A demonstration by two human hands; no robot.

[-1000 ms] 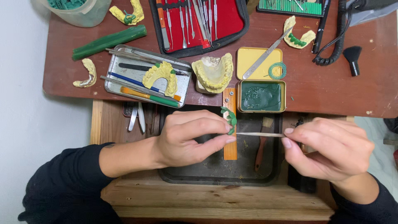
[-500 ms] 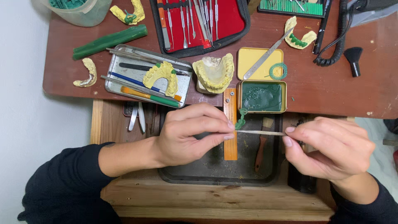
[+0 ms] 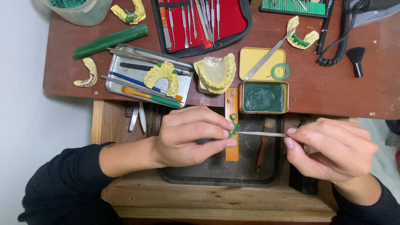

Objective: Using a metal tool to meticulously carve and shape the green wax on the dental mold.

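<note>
The left hand (image 3: 189, 135) pinches a small green wax loop (image 3: 233, 124) between thumb and fingertips, closed snugly on it. The right hand (image 3: 331, 150) pinches the end of a thin metal tool (image 3: 262, 134), whose tip meets the loop above the dark tray (image 3: 216, 175). The loop looks light, soft and easily bent, so it is probably best held gently at its lower stem. An orange bar (image 3: 231, 125) lies beneath.
</note>
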